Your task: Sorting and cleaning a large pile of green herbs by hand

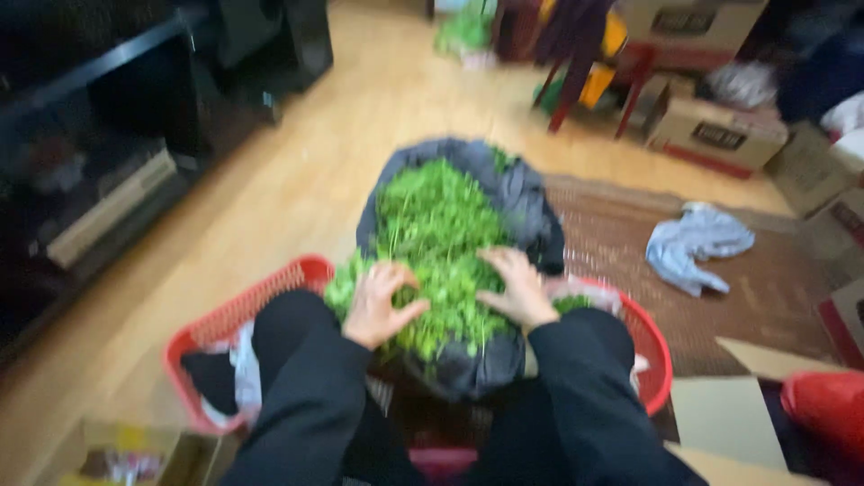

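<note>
My left hand is pressing down on the near left side of a heap of leafy greens, fingers spread and curled into the leaves. My right hand is doing the same just beside it on the right, fingers splayed wide and flat against the green. Neither hand is pinching anything; both are resting open on the pile, black sleeves running back toward me.

The greens are sitting in a dark plastic bag whose mouth is lying open around them, grey folds showing at the far side and under my wrists. The bag is resting partly in a red plastic basket, whose latticed rim is curving out to the left and right of my arms.

Everything is sitting on a light wooden floor, which is blurring a little with the camera's motion. To the right a brown woven mat is lying with a crumpled pale blue cloth on it. Cardboard boxes are stacking up at the far right, red chair legs are standing beyond the bag, and a dark low cabinet is running along the left.
</note>
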